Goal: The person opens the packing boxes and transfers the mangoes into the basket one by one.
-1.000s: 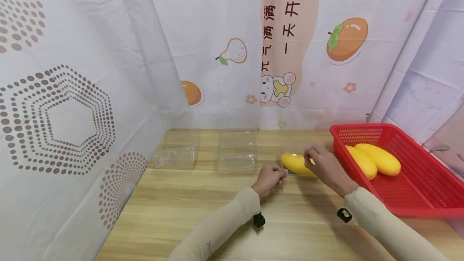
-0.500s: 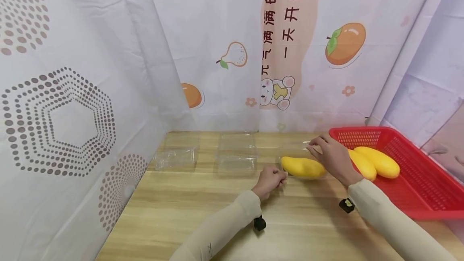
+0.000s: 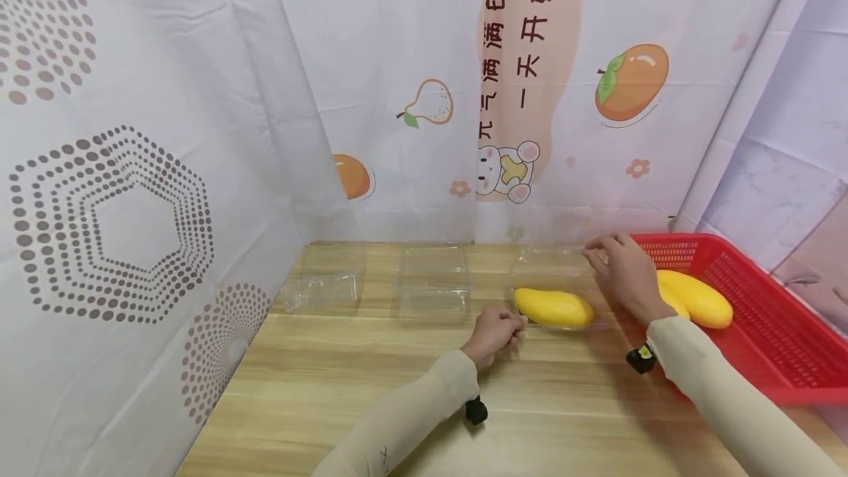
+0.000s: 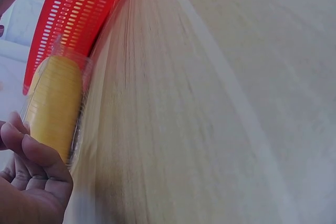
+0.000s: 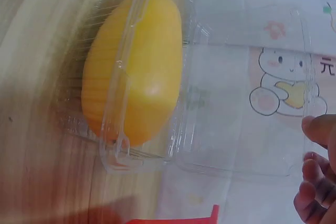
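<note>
A yellow mango (image 3: 555, 308) lies in the clear plastic box (image 5: 119, 69) on the table's right side. The box's hinged lid (image 5: 239, 153) stands raised at the back. My left hand (image 3: 493, 333) pinches the box's near left corner; the left wrist view shows its thumb and fingertips at the box's end. My right hand (image 3: 626, 276) holds the lid's edge at the right end, thumb on the rim and the other fingers curled below it in the right wrist view. Part of the box's rim is hidden behind the fingers.
Right of the box sits a red perforated basket (image 3: 768, 366) with more yellow mangoes (image 3: 698, 299), partly behind my right hand. Two other clear boxes, one middle (image 3: 433, 278) and one left (image 3: 324, 285), stand with lids up near the printed curtain (image 3: 397, 219).
My right hand has moved off the mango, right and slightly back, to the lid's edge. The mango now shows whole in the box. My left hand stays at the corner.
</note>
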`<action>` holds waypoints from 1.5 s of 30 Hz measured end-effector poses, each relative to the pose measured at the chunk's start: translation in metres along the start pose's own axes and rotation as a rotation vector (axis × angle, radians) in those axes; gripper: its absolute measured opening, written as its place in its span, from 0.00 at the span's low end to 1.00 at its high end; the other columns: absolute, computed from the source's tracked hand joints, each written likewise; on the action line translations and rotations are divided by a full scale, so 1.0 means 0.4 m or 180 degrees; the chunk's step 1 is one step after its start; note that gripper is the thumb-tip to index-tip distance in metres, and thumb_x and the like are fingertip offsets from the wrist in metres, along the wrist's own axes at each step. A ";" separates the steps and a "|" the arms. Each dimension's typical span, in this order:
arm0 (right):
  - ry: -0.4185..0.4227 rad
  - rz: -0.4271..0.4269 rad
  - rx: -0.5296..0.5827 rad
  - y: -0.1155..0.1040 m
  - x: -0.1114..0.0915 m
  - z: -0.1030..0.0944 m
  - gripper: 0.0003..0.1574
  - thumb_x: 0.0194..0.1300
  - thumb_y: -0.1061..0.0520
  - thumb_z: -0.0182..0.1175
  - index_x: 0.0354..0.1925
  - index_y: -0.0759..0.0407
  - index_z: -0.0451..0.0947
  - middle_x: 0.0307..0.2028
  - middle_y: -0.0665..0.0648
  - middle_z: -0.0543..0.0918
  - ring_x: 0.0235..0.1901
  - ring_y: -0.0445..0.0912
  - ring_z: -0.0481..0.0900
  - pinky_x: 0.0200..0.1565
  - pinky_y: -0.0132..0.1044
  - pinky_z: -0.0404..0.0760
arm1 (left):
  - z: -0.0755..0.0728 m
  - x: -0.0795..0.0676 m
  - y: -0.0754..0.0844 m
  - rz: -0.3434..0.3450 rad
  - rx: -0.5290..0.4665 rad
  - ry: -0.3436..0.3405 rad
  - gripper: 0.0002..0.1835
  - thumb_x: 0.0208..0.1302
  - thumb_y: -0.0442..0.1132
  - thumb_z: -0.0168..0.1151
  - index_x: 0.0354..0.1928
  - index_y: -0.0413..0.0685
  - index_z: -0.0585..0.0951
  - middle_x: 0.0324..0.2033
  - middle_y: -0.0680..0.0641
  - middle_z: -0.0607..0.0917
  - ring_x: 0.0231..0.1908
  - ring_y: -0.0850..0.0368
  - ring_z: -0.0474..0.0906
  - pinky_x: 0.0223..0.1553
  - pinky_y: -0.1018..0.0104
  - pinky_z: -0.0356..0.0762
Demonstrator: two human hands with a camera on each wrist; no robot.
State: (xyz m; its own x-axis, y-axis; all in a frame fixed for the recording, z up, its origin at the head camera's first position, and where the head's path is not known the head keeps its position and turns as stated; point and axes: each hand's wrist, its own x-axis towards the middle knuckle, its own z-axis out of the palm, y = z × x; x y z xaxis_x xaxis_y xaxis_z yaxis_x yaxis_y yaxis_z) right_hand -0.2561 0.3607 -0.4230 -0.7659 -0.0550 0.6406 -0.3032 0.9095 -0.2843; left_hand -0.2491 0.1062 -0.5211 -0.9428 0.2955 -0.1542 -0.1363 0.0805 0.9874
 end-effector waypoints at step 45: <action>-0.0500 0.1083 0.0663 0.088 0.009 0.088 0.17 0.77 0.53 0.61 0.48 0.67 0.85 0.37 0.69 0.87 0.20 0.47 0.80 0.21 0.34 0.75 | -0.004 0.001 -0.004 -0.0100 0.0059 -0.0031 0.09 0.69 0.38 0.68 0.35 0.38 0.88 0.30 0.42 0.88 0.22 0.62 0.74 0.24 0.73 0.72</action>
State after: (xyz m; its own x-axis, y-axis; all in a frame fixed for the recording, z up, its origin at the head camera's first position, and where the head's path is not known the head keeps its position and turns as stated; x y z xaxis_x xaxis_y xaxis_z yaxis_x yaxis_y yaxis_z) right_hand -0.2895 0.3780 -0.4557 -0.9142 0.1570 0.3736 -0.1141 0.7849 -0.6091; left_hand -0.2499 0.1047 -0.5226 -0.9352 0.3017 -0.1855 -0.1599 0.1075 0.9813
